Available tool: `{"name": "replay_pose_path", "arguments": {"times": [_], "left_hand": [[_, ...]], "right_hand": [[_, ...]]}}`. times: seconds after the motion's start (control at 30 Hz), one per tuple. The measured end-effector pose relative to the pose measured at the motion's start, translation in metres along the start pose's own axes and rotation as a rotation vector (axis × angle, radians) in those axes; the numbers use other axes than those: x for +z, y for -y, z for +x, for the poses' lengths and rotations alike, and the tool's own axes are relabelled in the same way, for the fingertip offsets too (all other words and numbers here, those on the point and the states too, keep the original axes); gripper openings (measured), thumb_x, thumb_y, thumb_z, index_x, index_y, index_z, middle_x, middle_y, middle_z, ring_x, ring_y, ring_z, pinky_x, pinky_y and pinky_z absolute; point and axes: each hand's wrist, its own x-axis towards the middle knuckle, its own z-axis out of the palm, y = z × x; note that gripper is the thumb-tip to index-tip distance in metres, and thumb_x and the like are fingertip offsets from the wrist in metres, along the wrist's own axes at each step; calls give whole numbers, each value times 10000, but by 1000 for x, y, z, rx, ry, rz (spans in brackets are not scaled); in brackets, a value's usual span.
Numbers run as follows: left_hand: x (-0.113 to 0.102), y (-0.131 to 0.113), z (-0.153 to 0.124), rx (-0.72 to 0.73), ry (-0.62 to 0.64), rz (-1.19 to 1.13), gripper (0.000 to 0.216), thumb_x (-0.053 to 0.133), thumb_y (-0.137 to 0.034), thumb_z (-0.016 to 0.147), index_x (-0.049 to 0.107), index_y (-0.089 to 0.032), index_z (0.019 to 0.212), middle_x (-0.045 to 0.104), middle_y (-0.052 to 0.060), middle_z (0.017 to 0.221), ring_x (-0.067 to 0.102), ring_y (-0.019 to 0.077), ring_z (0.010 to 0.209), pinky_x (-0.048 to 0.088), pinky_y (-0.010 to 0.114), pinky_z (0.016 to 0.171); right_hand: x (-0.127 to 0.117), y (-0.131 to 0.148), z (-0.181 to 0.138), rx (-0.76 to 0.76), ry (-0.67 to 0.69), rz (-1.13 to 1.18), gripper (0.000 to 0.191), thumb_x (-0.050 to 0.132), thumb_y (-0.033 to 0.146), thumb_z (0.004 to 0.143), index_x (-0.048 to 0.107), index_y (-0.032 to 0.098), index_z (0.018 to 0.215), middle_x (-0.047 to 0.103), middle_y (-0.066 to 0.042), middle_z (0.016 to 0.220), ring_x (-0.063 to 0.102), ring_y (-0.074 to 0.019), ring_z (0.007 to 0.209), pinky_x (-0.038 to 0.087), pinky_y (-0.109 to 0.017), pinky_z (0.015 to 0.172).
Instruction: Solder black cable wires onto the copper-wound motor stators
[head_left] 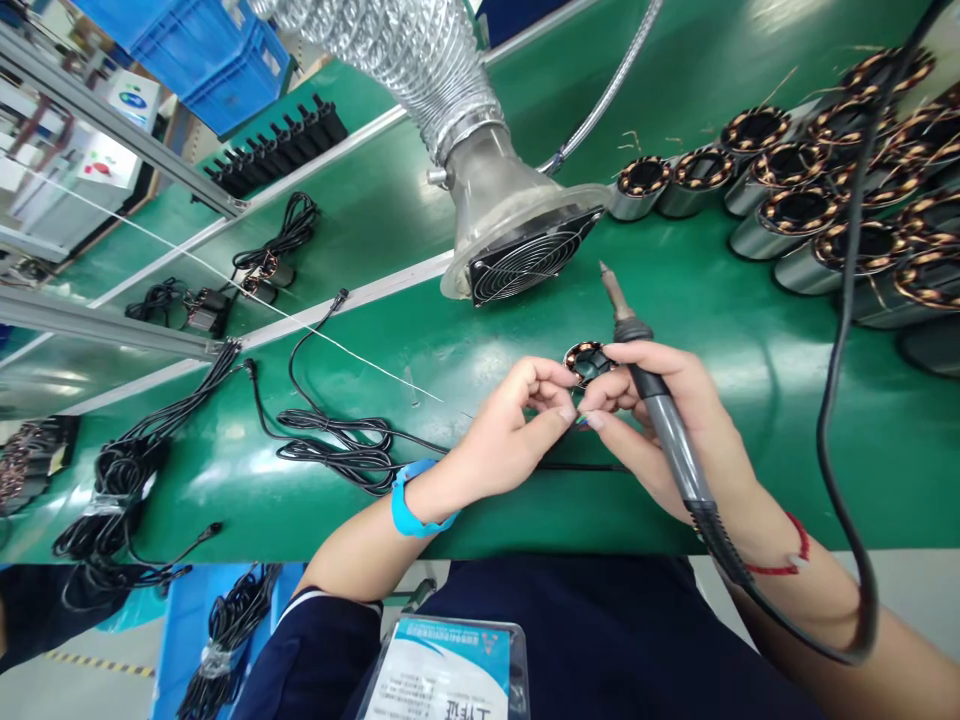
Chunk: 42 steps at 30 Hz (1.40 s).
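Note:
My left hand (514, 425) is closed in a pinch on thin coloured wires just below a small copper-wound stator (586, 362). My right hand (664, 415) is wrapped round a grey soldering iron (660, 400), whose tip points up and away toward the fan. Its fingertips also pinch the stator and the wires, meeting my left fingertips. The iron's black cord (847, 400) loops round my right forearm. Both hands hover over the green bench (787, 470), near its front edge.
A fume-extraction fan (525, 260) on a silver flexible duct stands just behind my hands. Several copper-wound stators (825, 200) lie grouped at the back right. Bundles of black cable (337, 440) lie at the left, and a strand of solder wire (225, 280) stretches across the bench.

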Motion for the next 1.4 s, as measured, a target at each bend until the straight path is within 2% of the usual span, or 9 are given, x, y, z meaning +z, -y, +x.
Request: {"name": "replay_pose_path", "arguments": {"times": [0.1,0.2,0.33,0.47,0.53,0.67,0.83,0.97,1.4], "left_hand": [[-12,-5,-7,-103,181,80,164,543,-315,936,560,-156,898,634,29,834,565,100,770,449,250,748],[-18,-7,-11,-244,329,-92,279,554,-421,923,544,-152,850,624,13,712,554,90,634,441,238,642],[-14,0,-4,-208,147,-178,188,645,-300,831,553,-147,775,519,-50,631,427,44,549,344,192,548],[-5,14,10,-187,-124,-148,123,573,-134,815,527,-149,702,466,-72,594,374,37,539,319,195,559],[-1,21,16,-220,-195,-153,130,550,-111,820,512,-154,703,457,-78,584,360,39,528,307,199,552],[3,30,18,-229,-222,-183,133,542,-127,838,507,-159,714,467,-76,601,388,40,553,317,199,575],[3,36,16,-224,-234,-223,117,546,-139,838,524,-156,724,485,-64,619,396,42,565,303,205,570],[2,39,17,-209,-232,-241,103,565,-163,840,542,-155,740,488,-63,615,370,42,539,279,211,539],[1,37,17,-207,-215,-226,142,559,-169,868,535,-163,729,490,-52,631,431,50,593,341,205,593]], "right_hand": [[2,3,0,-60,5,4,393,633,163,877,466,296,1207,631,36,838,658,-109,721,586,-256,686],[5,3,0,-90,24,23,411,630,139,875,472,310,1213,632,43,840,652,-100,705,573,-241,668],[5,-2,2,-58,58,-12,434,639,170,877,463,297,1252,664,34,860,679,-114,717,585,-253,675],[-6,-8,2,35,1,-195,459,590,238,931,469,298,1369,739,5,926,728,-144,774,604,-281,729],[-14,-11,-3,38,-49,-318,491,595,266,935,490,300,1413,757,-9,924,732,-160,768,595,-290,709],[-24,-22,-13,-53,-260,-248,359,673,281,876,683,272,1234,753,-53,937,699,-175,672,534,-303,565],[-21,-33,-15,-251,-432,-205,191,714,307,815,775,242,984,663,-16,651,580,-133,499,377,-266,426],[-18,-34,-13,-314,-431,-216,182,668,345,837,777,231,927,639,-16,625,547,-126,479,336,-262,413],[-21,-37,-14,-265,-315,-167,153,669,313,796,756,239,898,639,-21,647,563,-144,516,336,-274,418]]}}
